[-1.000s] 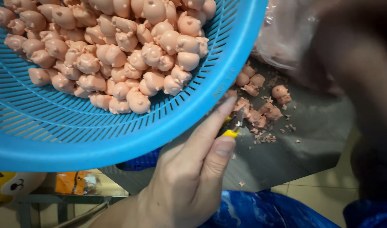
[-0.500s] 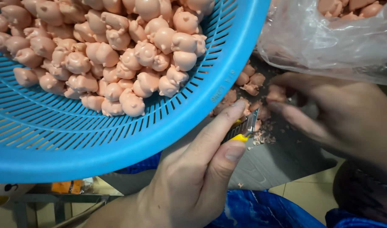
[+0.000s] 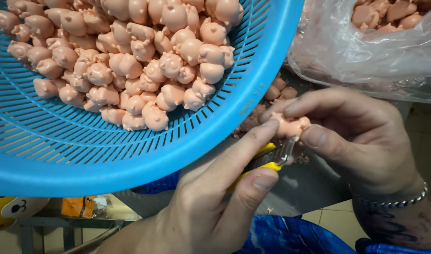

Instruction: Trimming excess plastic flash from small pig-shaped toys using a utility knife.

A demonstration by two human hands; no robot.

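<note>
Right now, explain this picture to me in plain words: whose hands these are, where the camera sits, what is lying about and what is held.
There is no machine here. The camera is worn on a person's head and looks down at that person's two bare hands. The left hand grips a small yellow-handled knife between thumb and forefinger, its blade pointing at the piece in the other hand. The right hand, with a bracelet at the wrist, pinches one small pink pig figure. To the left, a big blue slotted basket holds a heap of the same pink figures. At the top right lies a clear plastic bag with more of them inside. A few figures and pink scraps lie on the grey surface between basket and bag.
</note>
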